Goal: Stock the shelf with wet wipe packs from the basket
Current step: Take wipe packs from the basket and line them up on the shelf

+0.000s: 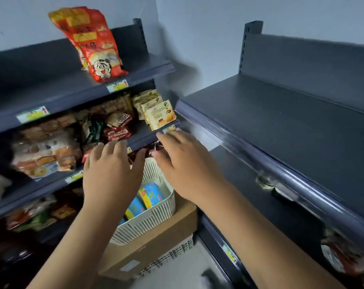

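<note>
Both forearms are reaching up from the bottom edge. Spreading its fingers flat and holding nothing, the left hand is covering part of the white slatted basket; the right hand is likewise splayed and empty, hiding the basket's far corner. Blue wet wipe packs are standing on edge inside the basket, which is sitting on a cardboard box. Beside it, the dark shelf is blurring at its front rail.

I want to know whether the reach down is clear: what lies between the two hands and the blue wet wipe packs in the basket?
Head view: nothing lies between the left hand or right hand and the wet wipe packs, only the basket's open top.
</note>
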